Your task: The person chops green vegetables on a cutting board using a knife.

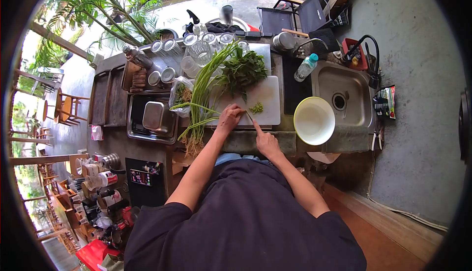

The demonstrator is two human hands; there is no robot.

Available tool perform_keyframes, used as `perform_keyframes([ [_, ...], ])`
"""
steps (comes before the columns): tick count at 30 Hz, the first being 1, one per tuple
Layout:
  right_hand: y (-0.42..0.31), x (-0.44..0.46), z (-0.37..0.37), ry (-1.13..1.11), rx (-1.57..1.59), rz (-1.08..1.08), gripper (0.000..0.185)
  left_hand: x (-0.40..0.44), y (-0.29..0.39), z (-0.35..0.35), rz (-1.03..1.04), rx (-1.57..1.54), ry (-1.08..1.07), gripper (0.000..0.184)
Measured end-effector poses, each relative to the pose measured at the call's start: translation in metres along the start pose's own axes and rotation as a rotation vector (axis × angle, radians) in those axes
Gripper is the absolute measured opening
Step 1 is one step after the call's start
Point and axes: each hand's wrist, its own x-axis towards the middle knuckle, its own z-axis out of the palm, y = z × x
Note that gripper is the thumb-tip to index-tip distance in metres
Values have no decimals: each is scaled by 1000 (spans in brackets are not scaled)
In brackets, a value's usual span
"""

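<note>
Knife (250,118) in right hand (268,145) — left hand (230,118) holding stalks (203,86).

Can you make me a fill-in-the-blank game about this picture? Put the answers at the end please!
1. The right hand holds a ____.
2. The little heap of chopped green bits lies on the cutting ____.
3. The inside of the round bowl is coloured ____.
4. The bottle with the turquoise cap stands beside the metal ____, near the tap end of the counter.

Missing words: knife; board; white; sink.
</note>
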Motion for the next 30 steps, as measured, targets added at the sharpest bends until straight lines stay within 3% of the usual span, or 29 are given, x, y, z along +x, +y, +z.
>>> perform_keyframes([
  [30, 4, 8, 14, -35, -14, 45, 80, 0, -4, 1, -23, -78, 7, 15],
])
